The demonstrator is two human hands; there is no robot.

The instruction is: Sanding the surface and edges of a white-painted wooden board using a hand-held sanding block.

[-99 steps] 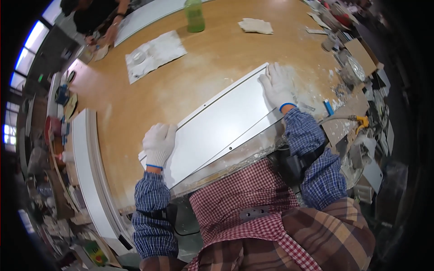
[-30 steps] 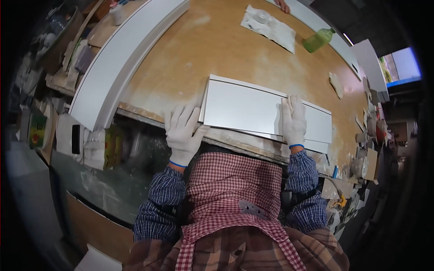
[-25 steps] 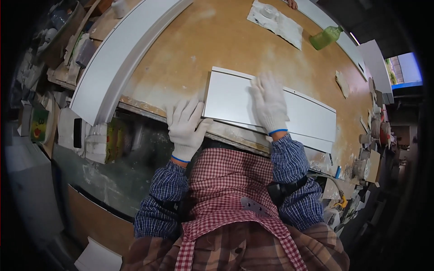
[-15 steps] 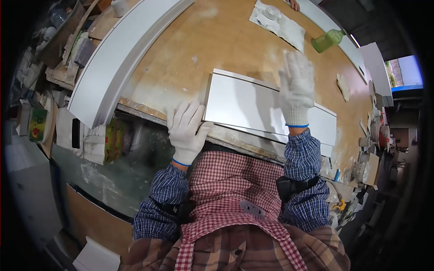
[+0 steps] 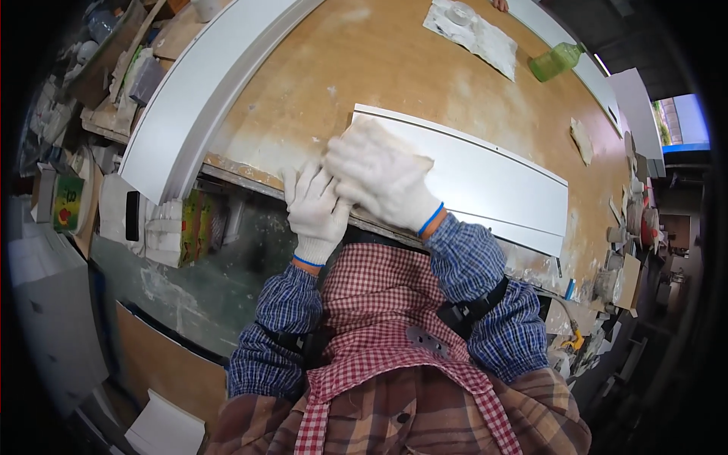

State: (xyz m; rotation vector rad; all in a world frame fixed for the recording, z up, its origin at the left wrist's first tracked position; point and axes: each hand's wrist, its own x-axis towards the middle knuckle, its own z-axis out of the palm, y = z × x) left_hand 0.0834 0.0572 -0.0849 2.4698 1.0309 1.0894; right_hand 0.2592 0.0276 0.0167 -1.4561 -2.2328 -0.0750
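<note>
A long white panel (image 5: 497,186) with a grooved far edge lies along the near edge of the wooden table. My left hand (image 5: 317,205), in a white knit glove, rests at the panel's left end with its fingers stretched and slightly apart. Over that same end is my right hand (image 5: 383,174), gloved too and blurred by motion, its thumb side close to the left hand. From under its fingers shows the edge of something thin and beige (image 5: 426,161), pressed against the panel; its kind cannot be made out.
A long white profiled board (image 5: 205,91) lies along the table's left side. On the wooden tabletop (image 5: 303,98) are a green bottle (image 5: 556,62), a white sheet (image 5: 474,39) with a round item and a pale scrap (image 5: 581,142). Another person's hand (image 5: 500,4) shows at the far edge.
My right hand has swept left along the panel, from its right part to its left end beside my left hand. The left hand has stayed near that end.
</note>
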